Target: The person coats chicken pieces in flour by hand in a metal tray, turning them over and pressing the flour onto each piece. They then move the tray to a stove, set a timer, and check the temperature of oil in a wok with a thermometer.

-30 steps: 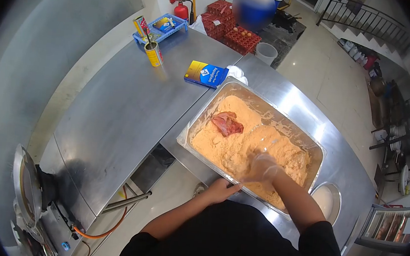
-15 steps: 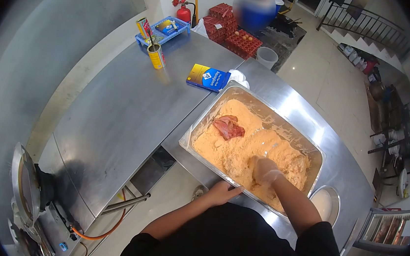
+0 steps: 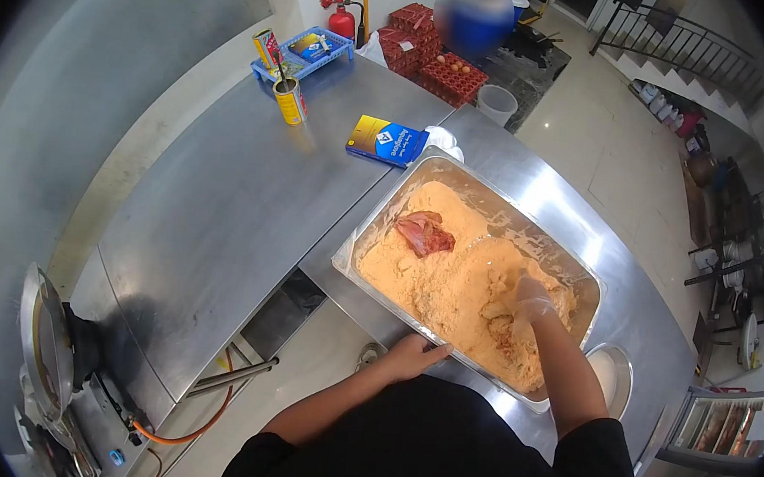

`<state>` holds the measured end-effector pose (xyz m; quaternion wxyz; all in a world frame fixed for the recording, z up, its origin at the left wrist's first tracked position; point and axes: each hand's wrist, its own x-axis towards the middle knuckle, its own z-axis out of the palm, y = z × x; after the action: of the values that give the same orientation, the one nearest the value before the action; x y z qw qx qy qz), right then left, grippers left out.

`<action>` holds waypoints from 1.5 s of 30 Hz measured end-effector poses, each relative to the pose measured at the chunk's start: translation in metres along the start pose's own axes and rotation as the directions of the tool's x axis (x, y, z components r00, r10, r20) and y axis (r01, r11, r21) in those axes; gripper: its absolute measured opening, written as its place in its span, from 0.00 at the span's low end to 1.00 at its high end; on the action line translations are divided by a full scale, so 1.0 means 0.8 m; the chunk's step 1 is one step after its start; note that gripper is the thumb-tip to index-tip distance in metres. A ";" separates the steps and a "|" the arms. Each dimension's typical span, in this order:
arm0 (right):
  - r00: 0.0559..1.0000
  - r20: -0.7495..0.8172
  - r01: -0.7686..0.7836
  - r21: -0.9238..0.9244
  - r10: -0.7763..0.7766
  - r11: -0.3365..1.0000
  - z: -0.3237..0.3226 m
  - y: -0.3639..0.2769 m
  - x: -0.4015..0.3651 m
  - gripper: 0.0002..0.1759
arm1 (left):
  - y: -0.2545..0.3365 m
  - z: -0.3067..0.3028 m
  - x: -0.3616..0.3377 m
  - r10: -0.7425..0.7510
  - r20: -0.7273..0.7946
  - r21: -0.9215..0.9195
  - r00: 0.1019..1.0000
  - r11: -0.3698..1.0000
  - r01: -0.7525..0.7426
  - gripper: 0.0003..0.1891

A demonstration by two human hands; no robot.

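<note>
The fingers of the right hand [image 3: 528, 297], in what looks like a clear plastic glove, dip into pale orange, crumbly flour [image 3: 423, 288] right of the frame's centre; from where I stand I cannot tell whether they are apart, together or closed on anything. Just below them a rough, brownish lump [image 3: 504, 331] shows through the flour. I would work it with loose fingers, lifting flour over and under so that every fold takes some and no clods pack together.

The left hand [image 3: 412, 358], at lower centre, lies with its thumb at the near rim of a deep rectangular steel pan [image 3: 496, 202]; whether its other fingers grip, I cannot see. A light, steady touch there seems right, lest pushing make the pan slide.

A dark red piece of raw meat [image 3: 426, 234] lies on the flour in the pan's upper left, well apart from both hands, its upper face mostly bare. At lower right a round metal bowl [image 3: 629, 377] of whitish liquid stands just beside the pan, so the right forearm is best kept clear of it.
</note>
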<state>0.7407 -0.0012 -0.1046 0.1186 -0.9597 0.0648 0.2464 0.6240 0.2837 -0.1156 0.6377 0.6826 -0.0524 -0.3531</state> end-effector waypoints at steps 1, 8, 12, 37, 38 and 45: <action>1.000 0.004 0.007 -0.016 -0.007 1.000 0.005 -0.003 -0.001 0.36 | 0.000 0.001 -0.001 -0.012 0.008 -0.007 1.000 1.000 0.012 0.19; 0.954 0.161 0.222 0.195 -0.255 0.955 0.056 -0.043 -0.004 0.27 | 0.013 0.002 -0.006 -0.049 0.010 -0.019 0.999 0.999 0.049 0.18; 0.825 0.420 0.434 -0.044 -0.378 0.900 -0.002 -0.069 -0.052 0.25 | 0.008 0.001 -0.002 -0.016 0.012 0.003 1.000 1.000 0.016 0.19; 0.919 0.294 -0.378 0.465 0.263 0.800 -0.006 -0.003 -0.210 0.64 | 0.065 0.002 -0.012 -0.181 0.076 -0.025 0.980 0.983 0.184 0.17; 0.929 0.249 -0.369 0.567 0.274 0.736 0.004 -0.004 -0.202 0.65 | 0.060 0.003 -0.011 -0.154 0.087 -0.043 0.984 0.986 0.158 0.17; 0.900 0.241 -0.291 0.952 0.363 0.091 0.036 -0.004 -0.135 0.60 | 0.035 0.000 -0.003 -0.071 0.122 -0.049 0.990 0.996 0.078 0.18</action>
<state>0.6340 0.0165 -0.0754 0.6420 -0.6254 0.4209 0.1398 0.6327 0.2796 -0.0891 0.6377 0.6443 -0.0559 -0.4185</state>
